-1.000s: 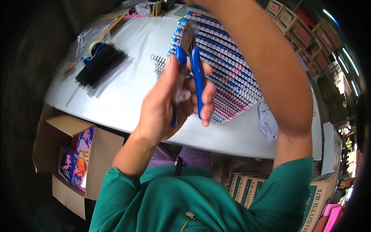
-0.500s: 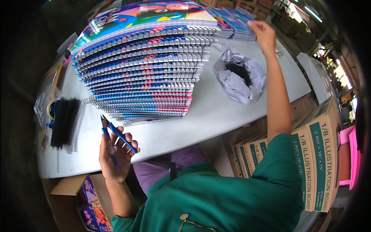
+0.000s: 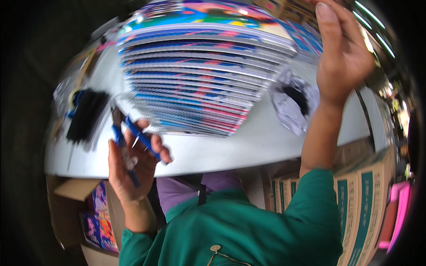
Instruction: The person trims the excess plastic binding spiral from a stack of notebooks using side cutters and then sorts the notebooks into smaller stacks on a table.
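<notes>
My left hand (image 3: pixel 133 166) is wrapped around a pair of blue-handled cutting pliers (image 3: pixel 141 138), jaws pointing up and away from me. The jaws stand near the lower left of a tall stack of spiral-bound notebooks (image 3: pixel 191 80) with colourful covers, apart from my hand. Raised high at the upper right is my right hand (image 3: pixel 344 62), its thumb and forefinger brought together in a pinch. Whether anything sits between those fingertips cannot be made out. Below that forearm's left side lies a crumpled whitish plastic bag (image 3: pixel 284 108) with dark contents.
Black wire coils (image 3: pixel 88 115) lie at the table's left, beside a tape roll (image 3: pixel 74 98). More notebooks (image 3: pixel 301 37) lie behind the stack. An open carton (image 3: pixel 77 190) stands below left; tall cartons (image 3: pixel 366 208) line the right of the white table (image 3: pixel 213 155).
My right hand has come up and nearer, away from the notebooks at the far right. The view has shifted and blurred. My left hand still holds the pliers.
</notes>
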Tool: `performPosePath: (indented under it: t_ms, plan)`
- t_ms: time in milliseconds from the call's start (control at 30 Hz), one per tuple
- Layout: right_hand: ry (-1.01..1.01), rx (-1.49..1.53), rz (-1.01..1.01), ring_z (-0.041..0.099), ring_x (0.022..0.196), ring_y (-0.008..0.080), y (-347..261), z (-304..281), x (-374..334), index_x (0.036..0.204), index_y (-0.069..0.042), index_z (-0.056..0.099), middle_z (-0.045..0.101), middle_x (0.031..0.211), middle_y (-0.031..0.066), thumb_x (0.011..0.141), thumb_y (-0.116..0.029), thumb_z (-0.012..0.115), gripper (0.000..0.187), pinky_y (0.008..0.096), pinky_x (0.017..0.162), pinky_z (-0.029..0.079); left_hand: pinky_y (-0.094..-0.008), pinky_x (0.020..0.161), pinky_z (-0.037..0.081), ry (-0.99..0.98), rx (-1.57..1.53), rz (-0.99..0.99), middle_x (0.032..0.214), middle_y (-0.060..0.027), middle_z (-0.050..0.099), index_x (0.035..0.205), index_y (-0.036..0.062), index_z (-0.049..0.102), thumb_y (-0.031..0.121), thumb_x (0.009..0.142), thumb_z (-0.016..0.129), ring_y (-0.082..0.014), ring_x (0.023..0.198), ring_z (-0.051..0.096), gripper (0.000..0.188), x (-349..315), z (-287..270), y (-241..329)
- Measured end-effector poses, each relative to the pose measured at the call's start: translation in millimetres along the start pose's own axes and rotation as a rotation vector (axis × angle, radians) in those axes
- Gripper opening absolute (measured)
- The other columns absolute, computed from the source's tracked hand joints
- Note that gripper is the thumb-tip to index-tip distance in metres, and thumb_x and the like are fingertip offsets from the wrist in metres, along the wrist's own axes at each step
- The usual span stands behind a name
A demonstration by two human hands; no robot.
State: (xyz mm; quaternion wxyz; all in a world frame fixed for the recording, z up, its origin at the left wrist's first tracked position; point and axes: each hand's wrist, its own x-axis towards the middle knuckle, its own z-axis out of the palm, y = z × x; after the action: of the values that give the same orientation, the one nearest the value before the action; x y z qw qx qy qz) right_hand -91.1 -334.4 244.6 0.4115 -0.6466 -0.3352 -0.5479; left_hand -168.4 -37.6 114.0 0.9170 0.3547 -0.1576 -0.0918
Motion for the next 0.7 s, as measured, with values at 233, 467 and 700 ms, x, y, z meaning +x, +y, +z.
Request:
performPosePath:
  t_ms: [233, 467, 700]
  plan:
    - [-0.472, -0.227, 0.043, 0.063, 0.073, 0.0155, -65, 114, -1, 0.089, 0.000, 0.068, 0.067, 0.086, 0.0096, 0.075, -0.011, 0.070, 0.018, 0.0247, 0.069, 0.048, -0.0502, 0.086, 0.046, -0.292, -0.144, 0.028, 0.105, -0.0203, 0.053, 0.134, -0.0006, 0.033, 0.054, 0.095, 0.021, -0.0354, 0.096, 0.058, 0.068, 43, 23, 21]
    - [-0.512, -0.164, 0.293, 0.063, 0.068, 0.0133, -64, 124, 2, 0.082, -0.001, 0.070, 0.067, 0.076, 0.0079, 0.071, -0.010, 0.072, 0.015, 0.0231, 0.063, 0.048, -0.0557, 0.090, 0.043, -0.356, -0.313, -0.077, 0.109, -0.0246, 0.053, 0.135, -0.0022, 0.029, 0.053, 0.095, 0.020, -0.0405, 0.100, 0.057, 0.069, 58, 18, 19]
    - [-0.484, -0.007, 0.378, 0.061, 0.062, 0.0069, -59, 127, -2, 0.077, 0.001, 0.070, 0.067, 0.067, 0.0048, 0.074, -0.006, 0.070, 0.007, 0.0194, 0.057, 0.047, -0.0375, 0.063, 0.052, -0.108, -0.005, -0.090, 0.079, -0.0106, 0.055, 0.117, 0.0008, 0.048, 0.050, 0.096, 0.025, -0.0234, 0.065, 0.056, 0.058, 44, 28, 33]
